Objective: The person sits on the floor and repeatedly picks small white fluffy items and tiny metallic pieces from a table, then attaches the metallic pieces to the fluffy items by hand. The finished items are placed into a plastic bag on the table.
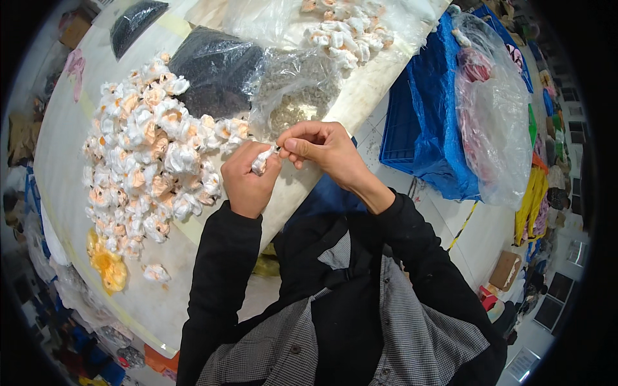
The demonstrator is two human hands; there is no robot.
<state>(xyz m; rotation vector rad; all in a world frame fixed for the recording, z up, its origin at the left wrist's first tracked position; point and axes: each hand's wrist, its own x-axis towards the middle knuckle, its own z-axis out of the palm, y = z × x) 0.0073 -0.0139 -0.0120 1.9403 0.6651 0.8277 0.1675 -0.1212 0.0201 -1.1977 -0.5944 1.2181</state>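
Observation:
My left hand is closed around a small white fabric flower, part of which pokes out by the thumb. My right hand meets it at the table's edge, thumb and forefinger pinched at a tiny dark piece by the flower's end. What that dark piece is cannot be made out. Left of my hands spreads a large heap of white and peach fabric flowers. Just beyond my fingers lies an open transparent bag of small greyish pieces.
A transparent bag of black bits sits beside the heap, with another dark bag farther back. More white flowers lie at the far end. Yellow flowers rest near left. On the floor at right stands a blue plastic-lined crate.

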